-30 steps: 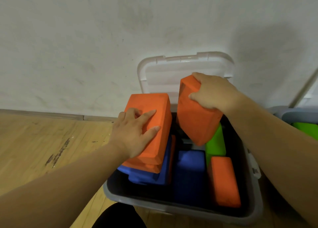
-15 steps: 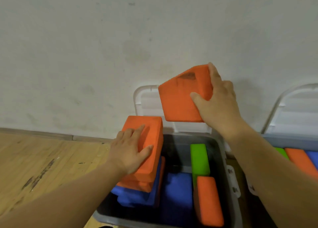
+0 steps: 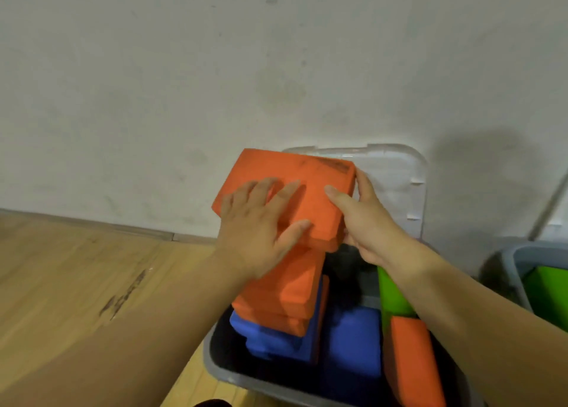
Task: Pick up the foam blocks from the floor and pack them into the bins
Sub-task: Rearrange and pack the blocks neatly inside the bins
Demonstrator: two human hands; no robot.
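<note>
- The wooden floor (image 3: 76, 283) fills the left side.
- The left hand (image 3: 261, 225) lies flat with its fingers spread wide, pressing on the near-left of the top orange block (image 3: 285, 166).
- That block sits tilted on a stack of orange blocks (image 3: 289, 286) and blue blocks (image 3: 276, 342) in the left of the gray bin (image 3: 221, 373).
- The right hand (image 3: 365, 222) grips the block's right edge, thumb on top and fingers round the side.
- Lower in the bin lie a blue block (image 3: 350, 342), a green block (image 3: 390, 293) and an orange block (image 3: 412, 360).
- The white lid (image 3: 393, 185) stands behind the bin.
- A second bin (image 3: 516, 262) is at the far right.
</note>
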